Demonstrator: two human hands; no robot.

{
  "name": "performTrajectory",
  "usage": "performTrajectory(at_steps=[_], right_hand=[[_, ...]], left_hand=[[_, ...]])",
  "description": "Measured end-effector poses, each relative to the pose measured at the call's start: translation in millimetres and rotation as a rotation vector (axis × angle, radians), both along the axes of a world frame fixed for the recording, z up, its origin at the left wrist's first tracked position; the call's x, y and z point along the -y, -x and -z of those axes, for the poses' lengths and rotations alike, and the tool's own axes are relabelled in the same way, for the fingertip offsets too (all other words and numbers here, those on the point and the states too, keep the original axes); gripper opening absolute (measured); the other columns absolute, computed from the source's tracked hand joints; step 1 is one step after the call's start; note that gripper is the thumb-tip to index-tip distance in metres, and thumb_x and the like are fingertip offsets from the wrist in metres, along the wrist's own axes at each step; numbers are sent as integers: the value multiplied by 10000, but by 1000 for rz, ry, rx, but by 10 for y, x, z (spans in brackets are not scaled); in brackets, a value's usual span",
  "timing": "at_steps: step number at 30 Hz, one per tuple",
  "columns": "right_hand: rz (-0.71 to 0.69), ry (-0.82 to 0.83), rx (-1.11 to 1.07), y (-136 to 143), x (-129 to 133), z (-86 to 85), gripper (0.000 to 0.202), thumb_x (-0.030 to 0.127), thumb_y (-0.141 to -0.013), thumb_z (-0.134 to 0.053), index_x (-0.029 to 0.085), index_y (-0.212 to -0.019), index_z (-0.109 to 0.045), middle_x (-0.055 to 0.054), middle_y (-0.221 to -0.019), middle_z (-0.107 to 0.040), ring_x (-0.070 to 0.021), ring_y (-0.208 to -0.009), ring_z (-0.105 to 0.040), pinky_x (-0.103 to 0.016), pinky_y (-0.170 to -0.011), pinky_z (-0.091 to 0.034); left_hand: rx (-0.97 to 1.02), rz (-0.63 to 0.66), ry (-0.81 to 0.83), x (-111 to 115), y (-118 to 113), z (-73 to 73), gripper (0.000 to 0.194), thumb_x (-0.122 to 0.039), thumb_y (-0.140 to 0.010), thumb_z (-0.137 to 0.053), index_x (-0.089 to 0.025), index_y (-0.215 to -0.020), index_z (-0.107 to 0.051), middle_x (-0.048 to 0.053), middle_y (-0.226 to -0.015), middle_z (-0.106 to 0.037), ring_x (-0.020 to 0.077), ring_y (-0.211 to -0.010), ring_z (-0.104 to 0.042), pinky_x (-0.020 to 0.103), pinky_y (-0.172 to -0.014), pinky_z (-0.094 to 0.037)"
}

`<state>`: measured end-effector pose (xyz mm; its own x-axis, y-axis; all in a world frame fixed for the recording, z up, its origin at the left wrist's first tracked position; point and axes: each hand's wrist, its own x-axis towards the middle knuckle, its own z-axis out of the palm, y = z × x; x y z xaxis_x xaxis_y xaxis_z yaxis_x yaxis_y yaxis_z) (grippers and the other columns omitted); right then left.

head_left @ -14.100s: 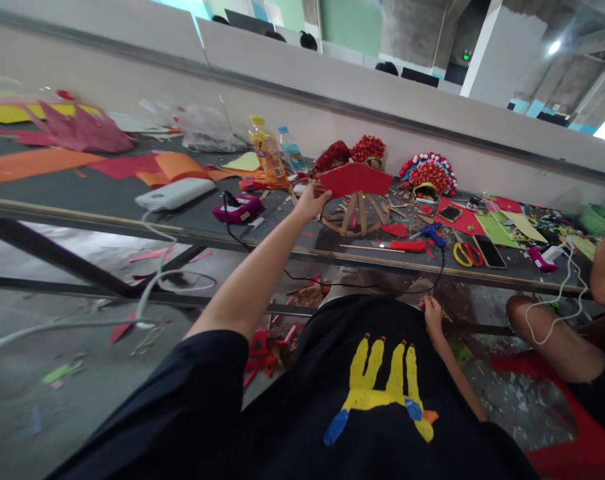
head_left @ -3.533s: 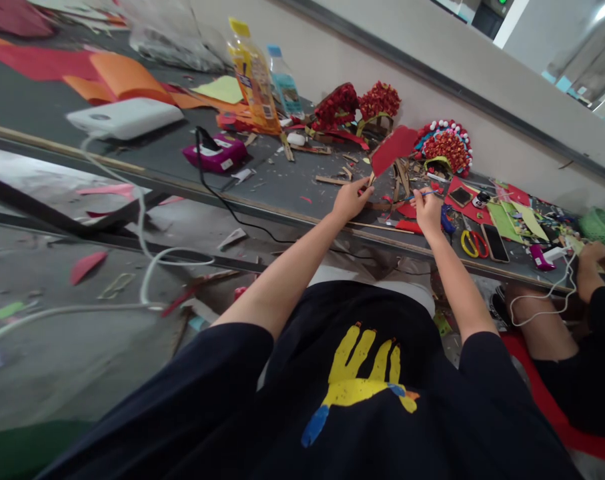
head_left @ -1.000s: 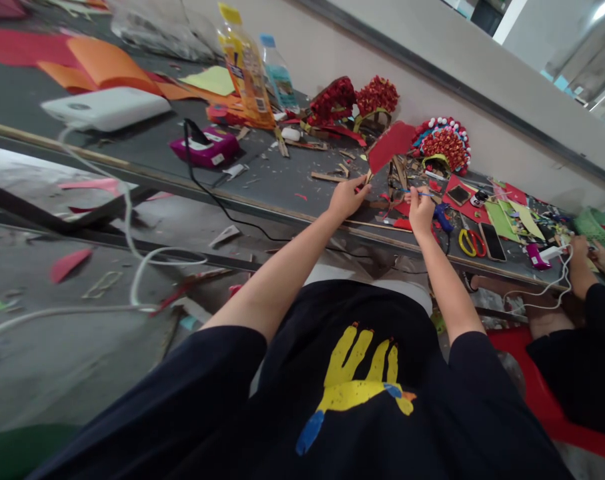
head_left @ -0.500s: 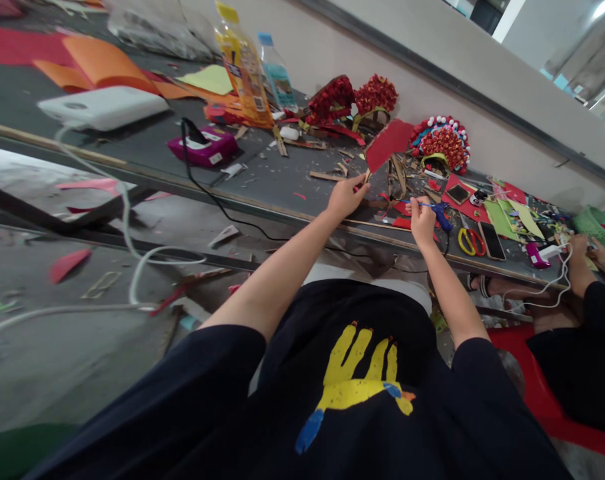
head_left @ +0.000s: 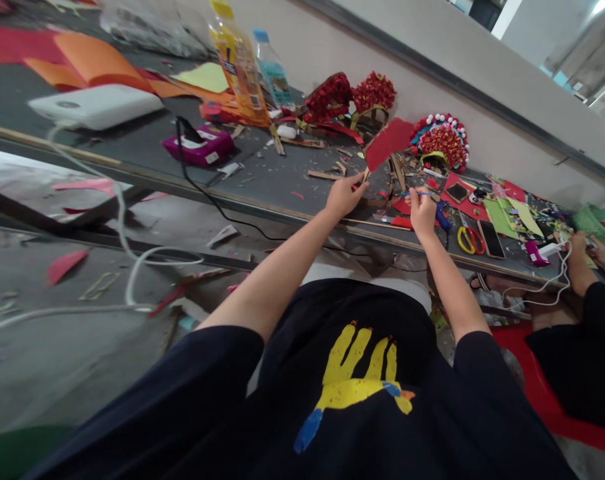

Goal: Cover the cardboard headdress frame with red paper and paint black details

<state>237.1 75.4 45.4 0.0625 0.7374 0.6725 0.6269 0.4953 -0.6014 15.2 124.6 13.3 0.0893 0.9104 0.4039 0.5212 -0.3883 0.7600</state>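
My left hand is closed on the lower end of a red cardboard piece, holding it raised and tilted above the worktable. In my right hand a thin blue stick, like a pen or fine brush, is pinched with its tip pointing left; its exact kind is too small to tell. Just right of that hand lies a blue glue gun. Scissors with yellow and red handles rest close by, beside a phone. Red scraps lie below the stick.
At the back stand red decorated pieces and a beaded fan shape. Leftward are an orange drink bottle, a purple box and a white device with a cable. Another person's hand works at the right.
The blue stick's tip has tilted slightly in my right hand, which has lifted a little. My left hand keeps the red cardboard piece nearly still. The view has shifted slightly.
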Motion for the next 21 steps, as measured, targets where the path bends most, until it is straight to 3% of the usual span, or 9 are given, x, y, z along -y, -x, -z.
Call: performTrajectory(at_steps=[9,21], right_hand=[[-12,-70,-24,41,-199,-218,434,625,-957,-381,245,-899,-581,2,-751,-703,-142,-714,-717,-295,-733,-569],[39,12,38,6,174,110,467,660,-945,-369,235,-845,-533,-26,-731,-717,-164,-698,-720,-275,-684,-539]], left_hand=[[-5,-51,-35,21,-12,-11,469,-337,-927,-525,-146,-1343,-627,95,-987,-736,194,-781,-599,282,-794,-455],[-3,-59,-10,25,-10,-32,464,-324,-930,-540,-135,-1344,-625,112,-1013,-732,220,-855,-623,294,-845,-458]])
